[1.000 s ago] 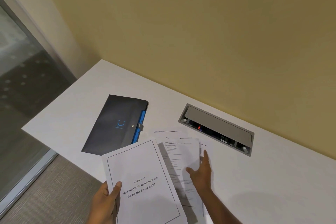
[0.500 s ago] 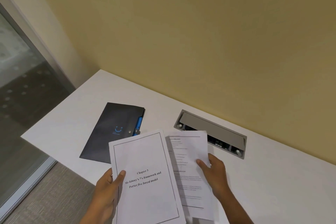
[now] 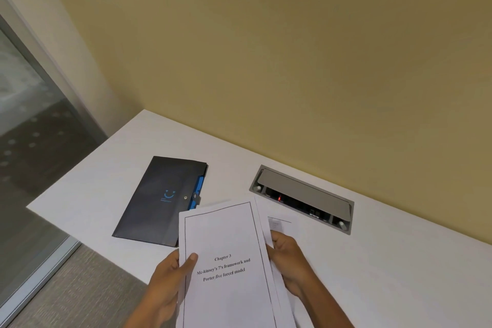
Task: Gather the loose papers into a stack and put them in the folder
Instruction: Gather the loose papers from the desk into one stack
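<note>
Head view: left hand [image 3: 170,282] grips the title sheet [image 3: 226,269], thumb on its left margin | right hand [image 3: 290,263] clasps the papers [image 3: 277,226] tucked behind that sheet's right edge | dark folder [image 3: 162,200] lies closed on the white tabletop [image 3: 399,261], just left of the sheets | grey cable box [image 3: 303,198] is recessed beyond.

White desk [image 3: 399,274] w/ dark folder [image 3: 159,202] on it.

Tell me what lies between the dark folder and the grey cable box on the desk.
Head view: bare white desk; only the held papers' top corners reach in from below.
</note>
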